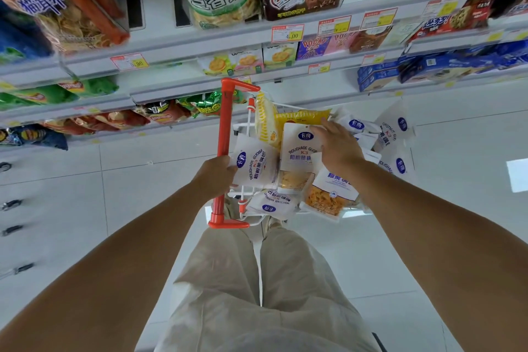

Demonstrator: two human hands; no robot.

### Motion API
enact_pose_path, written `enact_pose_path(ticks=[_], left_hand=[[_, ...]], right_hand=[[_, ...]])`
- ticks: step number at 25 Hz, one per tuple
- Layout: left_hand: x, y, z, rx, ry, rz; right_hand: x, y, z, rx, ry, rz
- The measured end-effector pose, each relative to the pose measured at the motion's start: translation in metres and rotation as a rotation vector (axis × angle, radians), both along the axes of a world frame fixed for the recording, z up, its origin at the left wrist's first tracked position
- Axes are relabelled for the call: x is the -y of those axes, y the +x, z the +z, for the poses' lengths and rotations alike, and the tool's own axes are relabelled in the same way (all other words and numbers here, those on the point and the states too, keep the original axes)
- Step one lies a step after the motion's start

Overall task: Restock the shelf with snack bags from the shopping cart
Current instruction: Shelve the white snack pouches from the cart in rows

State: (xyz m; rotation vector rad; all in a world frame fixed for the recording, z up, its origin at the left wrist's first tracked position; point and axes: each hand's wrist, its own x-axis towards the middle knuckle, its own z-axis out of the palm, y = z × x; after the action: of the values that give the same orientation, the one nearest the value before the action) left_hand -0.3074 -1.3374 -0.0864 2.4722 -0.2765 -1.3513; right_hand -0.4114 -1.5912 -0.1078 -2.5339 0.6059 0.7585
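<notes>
A small white wire shopping cart with a red handle stands in front of me, piled with several white snack bags and yellow bags. My left hand grips one white snack bag by its left edge, close to the red handle. My right hand lies with spread fingers on top of another white bag marked K3 in the middle of the pile. The shelf rises just beyond the cart.
The shelf rows hold chip bags at lower left, biscuit packs in the middle and blue boxes at right. Price tags line the shelf edges. White tiled floor surrounds the cart; my legs stand right behind it.
</notes>
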Motion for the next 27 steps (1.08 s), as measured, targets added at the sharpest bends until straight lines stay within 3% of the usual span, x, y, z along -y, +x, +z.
enact_pose_path(ticks=[2,6,9,11,13,16,20,24,27], left_hand=[[-0.001,-0.002,0.0,-0.001,-0.021,0.01],[0.001,-0.006,0.004,-0.062,-0.039,0.032],[0.015,0.003,0.017,-0.065,-0.074,0.07],[0.027,0.011,0.026,-0.032,-0.143,0.127],[0.036,0.013,0.032,-0.056,-0.213,0.177],[0.039,0.006,0.031,-0.037,-0.193,0.099],[0.032,-0.005,0.022,0.157,-0.191,0.055],[0.037,-0.008,0.026,0.205,-0.248,0.041],[0.039,-0.014,0.035,0.377,-0.336,-0.027]], right_hand=[[-0.001,0.002,0.001,0.013,0.011,0.007],[-0.008,-0.01,0.009,0.298,-0.043,-0.256],[0.002,-0.029,0.019,0.145,-0.192,-0.355],[0.013,-0.04,0.025,-0.079,-0.216,-0.29],[0.023,-0.045,0.028,-0.176,-0.209,-0.232],[0.03,-0.048,0.03,-0.109,-0.135,-0.211],[0.034,-0.051,0.038,-0.097,0.109,-0.333],[0.034,-0.042,0.047,-0.066,0.098,-0.324],[0.039,-0.031,0.055,-0.021,0.109,-0.38]])
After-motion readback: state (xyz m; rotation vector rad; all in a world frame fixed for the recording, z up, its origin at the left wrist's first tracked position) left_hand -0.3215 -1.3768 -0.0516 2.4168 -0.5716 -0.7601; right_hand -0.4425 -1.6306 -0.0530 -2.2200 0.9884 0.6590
